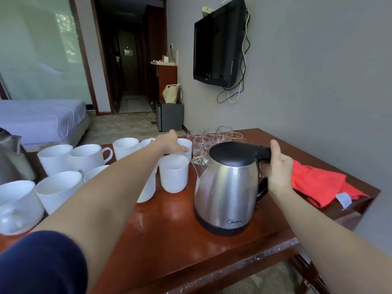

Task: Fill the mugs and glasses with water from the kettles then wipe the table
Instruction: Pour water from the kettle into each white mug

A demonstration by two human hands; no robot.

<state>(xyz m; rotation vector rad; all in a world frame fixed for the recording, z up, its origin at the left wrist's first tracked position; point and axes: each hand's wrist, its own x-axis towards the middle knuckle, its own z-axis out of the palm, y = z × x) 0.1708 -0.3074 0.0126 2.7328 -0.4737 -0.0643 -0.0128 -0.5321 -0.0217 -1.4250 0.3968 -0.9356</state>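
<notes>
The right hand [277,168] is wrapped round the black handle [264,154] of the kettle [227,187], thumb on top, right of centre in the frame. The kettle stands upright on the table [169,234], and by the look of it is not yet lifted. Its spout [199,164] points to frame left, straight at the nearest mug [174,172], which stands just beside it with a small gap. The handle sticks out the opposite way, to frame right. So the spout-to-handle line runs across the frame, and I'd judge a pour needs only a lift and a tip to the left.

The left hand [172,145] is stretched out over the middle of the frame, fingers straight and holding nothing, their tips at the rim of a back mug [187,145]. I cannot tell whether they touch it. That hand is nearer the cups, the right nearer the kettle.

The mugs [55,158] cluster left of the kettle, and the glasses [212,139] bunch behind it, toward upper centre. A red cloth [318,183] lies at frame right, and a second kettle [12,162] stands at the left edge.
</notes>
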